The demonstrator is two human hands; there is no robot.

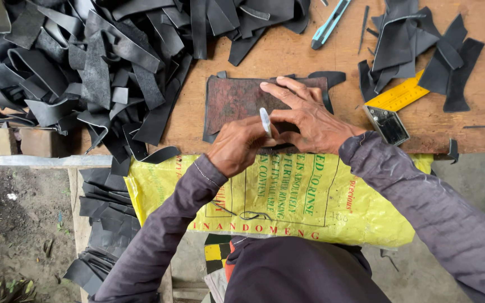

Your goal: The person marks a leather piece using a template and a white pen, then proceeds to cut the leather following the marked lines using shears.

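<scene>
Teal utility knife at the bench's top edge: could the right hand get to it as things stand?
Probably yes. The right hand lies flat on the reddish template, holding nothing, and bare wood separates it from the teal utility knife.

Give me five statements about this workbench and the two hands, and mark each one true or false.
1. The left hand holds a white pen. True.
2. The right hand presses flat on a reddish-brown template. True.
3. The utility knife is in the right hand. False: it lies apart, at the far edge of the wooden bench.
4. The pile of black strips lies to the right of the template. False: the big pile is on the left; only a few black pieces lie on the right.
5. A yellow ruler lies right of the hands. True.
</scene>
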